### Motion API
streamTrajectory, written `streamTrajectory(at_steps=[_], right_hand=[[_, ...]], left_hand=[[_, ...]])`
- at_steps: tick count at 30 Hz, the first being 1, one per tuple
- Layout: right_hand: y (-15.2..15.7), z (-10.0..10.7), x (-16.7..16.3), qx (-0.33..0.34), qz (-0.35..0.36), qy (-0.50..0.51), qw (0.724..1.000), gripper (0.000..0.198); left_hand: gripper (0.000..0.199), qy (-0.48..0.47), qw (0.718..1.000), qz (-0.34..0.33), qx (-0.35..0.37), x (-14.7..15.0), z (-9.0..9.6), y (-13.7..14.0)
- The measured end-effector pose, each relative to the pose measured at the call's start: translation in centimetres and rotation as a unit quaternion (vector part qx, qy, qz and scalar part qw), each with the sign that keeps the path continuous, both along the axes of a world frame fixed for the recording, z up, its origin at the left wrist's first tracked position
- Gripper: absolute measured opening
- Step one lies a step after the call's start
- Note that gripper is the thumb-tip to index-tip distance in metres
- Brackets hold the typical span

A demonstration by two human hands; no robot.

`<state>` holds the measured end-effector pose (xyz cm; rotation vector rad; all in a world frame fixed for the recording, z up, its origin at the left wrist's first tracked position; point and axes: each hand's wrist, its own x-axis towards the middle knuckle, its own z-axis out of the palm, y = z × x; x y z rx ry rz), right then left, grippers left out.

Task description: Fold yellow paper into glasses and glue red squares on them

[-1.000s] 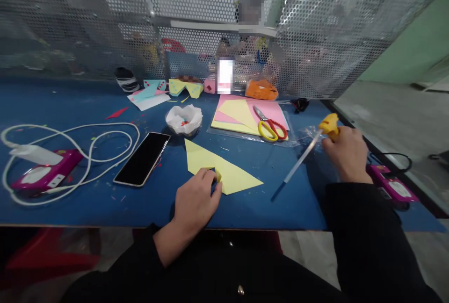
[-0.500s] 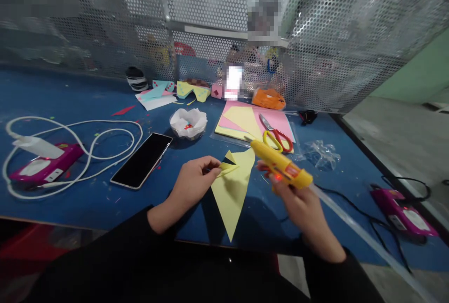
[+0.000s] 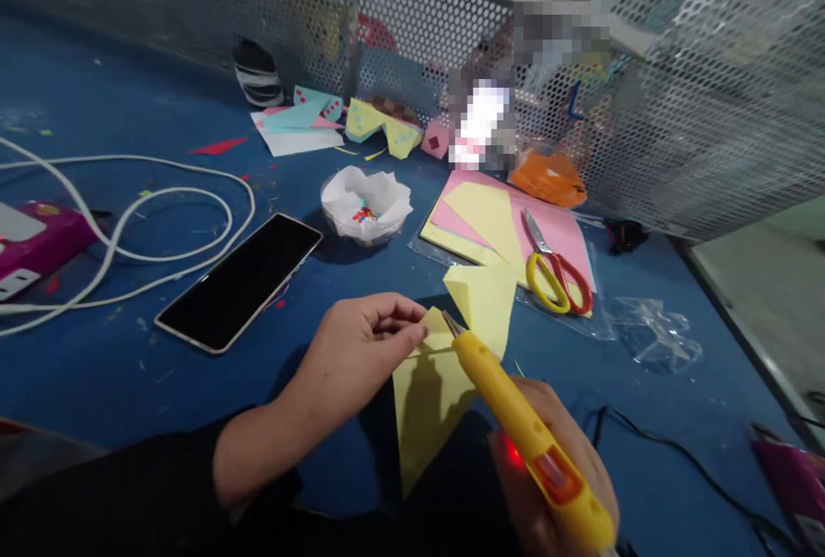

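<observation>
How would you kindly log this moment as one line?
left hand: pinching yellow paper | right hand: gripping glue gun, tip at paper, contact unclear | nearby: phone, bowl, scissors

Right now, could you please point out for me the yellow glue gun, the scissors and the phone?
Glue gun (image 3: 529, 432): head view, middle of its yellow body.
Scissors (image 3: 550, 255): head view, where blades meet handles.
Phone (image 3: 240, 284): head view, middle of its dark screen.

The left hand (image 3: 367, 342) is pinching yellow paper (image 3: 418, 419); the right hand (image 3: 568, 419) is holding a glue gun (image 3: 506, 402), its tip (image 3: 455, 328) seemingly touching the paper's flap (image 3: 436, 327). Scissors (image 3: 547, 256) are lying on stacked sheets (image 3: 493, 209), and a phone (image 3: 241, 282) and a bowl (image 3: 366, 226) are resting on the counter (image 3: 174, 101).
</observation>
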<state>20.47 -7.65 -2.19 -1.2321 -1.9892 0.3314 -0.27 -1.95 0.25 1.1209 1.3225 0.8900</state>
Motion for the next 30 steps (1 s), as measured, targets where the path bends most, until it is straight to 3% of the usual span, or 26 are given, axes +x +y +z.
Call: streamTrajectory(at_steps=[6, 14, 25, 30], right_hand=[[-0.94, -0.23, -0.58, -0.014, -0.056, -0.010, 0.998, 0.019], [-0.27, -0.26, -0.18, 0.007, 0.012, -0.008, 1.000, 0.010], [-0.62, -0.28, -0.82, -0.006, -0.030, 0.020, 0.999, 0.007], [-0.56, -0.42, -0.19, 0.005, -0.001, -0.008, 1.000, 0.007]], left_hand=[[0.014, -0.021, 1.000, 0.013, -0.015, -0.11, 0.19, 0.11], [0.015, -0.008, 1.000, 0.010, -0.007, -0.01, 0.18, 0.05], [0.014, 0.013, 1.000, 0.002, 0.006, -0.06, -0.11, -0.11], [0.014, 0.021, 1.000, 0.003, 0.005, -0.09, 0.01, -0.03]])
